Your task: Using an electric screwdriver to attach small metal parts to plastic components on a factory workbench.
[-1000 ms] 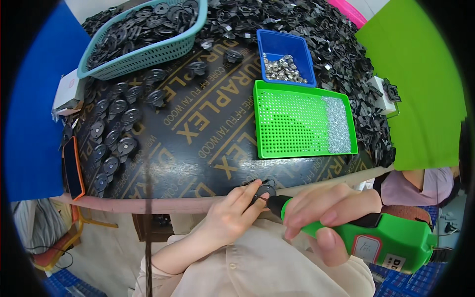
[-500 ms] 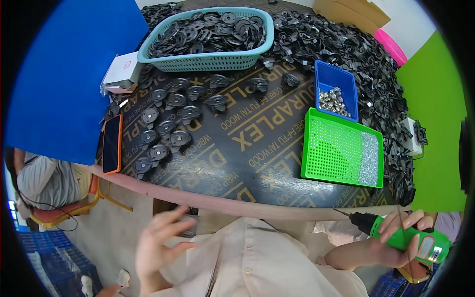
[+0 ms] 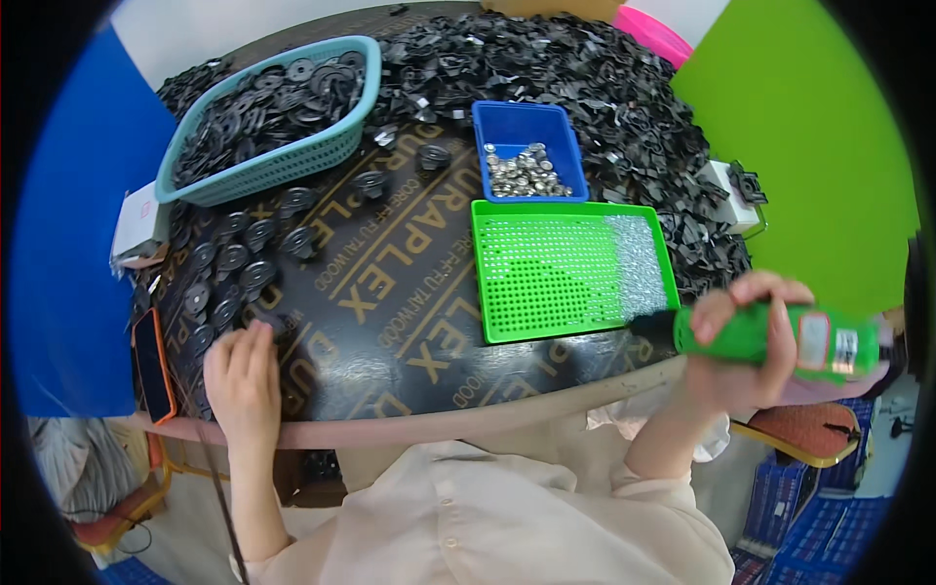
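1. The left hand (image 3: pixel 242 378) lies flat at the lower left of the frame, fingers spread and its grip apart, fingertips touching a round black disc part (image 3: pixel 276 322) at the near end of the loose rows of black disc parts (image 3: pixel 229 268) laid out on the dark printed board surface (image 3: pixel 390 322).
2. The right hand (image 3: pixel 746 356), at the right edge of the frame, has its grip clamped around a green electric screwdriver (image 3: pixel 780 336) held off the surface's near rim, its dark nose pointing left toward the green perforated plastic tray (image 3: pixel 556 268).
3. As a judgement of progress: many discs wait in rows at the left, a teal plastic basket (image 3: pixel 278 122) at the upper left is heaped with more, and a large black heap of small parts (image 3: pixel 604 88) covers the top of the frame (so most of the work seems left to do).
4. The small blue plastic bin (image 3: pixel 531 146) above the green tray holds shiny metal fasteners; the tray's right end carries a silvery patch, too fine to make out.
5. An orange-cased phone (image 3: pixel 153 363) lies at the surface's left rim, and a small white box (image 3: pixel 136 222) sits just beside the basket.
6. Around the surface stand a blue panel at the left and a bright green one at the right; blue crates show on the floor at the lower right.
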The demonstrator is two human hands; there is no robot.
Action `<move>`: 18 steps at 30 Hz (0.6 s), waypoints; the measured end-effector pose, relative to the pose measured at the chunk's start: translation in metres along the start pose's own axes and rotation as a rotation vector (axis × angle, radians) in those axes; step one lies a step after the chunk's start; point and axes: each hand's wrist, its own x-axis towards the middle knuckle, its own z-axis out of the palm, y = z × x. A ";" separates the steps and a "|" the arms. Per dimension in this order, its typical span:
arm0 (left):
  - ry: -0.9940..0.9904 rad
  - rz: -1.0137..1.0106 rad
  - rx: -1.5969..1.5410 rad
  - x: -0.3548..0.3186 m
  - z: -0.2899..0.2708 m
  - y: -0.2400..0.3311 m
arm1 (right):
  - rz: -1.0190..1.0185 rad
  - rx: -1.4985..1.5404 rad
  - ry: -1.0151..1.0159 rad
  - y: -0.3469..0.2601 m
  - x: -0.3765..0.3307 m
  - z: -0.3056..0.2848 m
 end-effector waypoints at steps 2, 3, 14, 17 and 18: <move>0.063 0.169 -0.276 0.005 -0.004 0.029 | -0.031 -0.029 0.115 0.025 0.013 0.006; 0.128 0.242 -0.427 0.004 -0.003 0.052 | 0.005 -0.080 0.128 0.036 0.018 0.009; -0.125 0.352 -0.982 -0.001 0.005 0.154 | 0.000 -0.209 0.007 0.079 0.031 0.028; -0.164 0.258 -1.040 -0.003 0.001 0.158 | 0.034 -0.171 0.029 0.080 0.029 0.030; -0.145 0.240 -1.062 -0.004 0.002 0.159 | 0.016 -0.202 0.014 0.081 0.029 0.029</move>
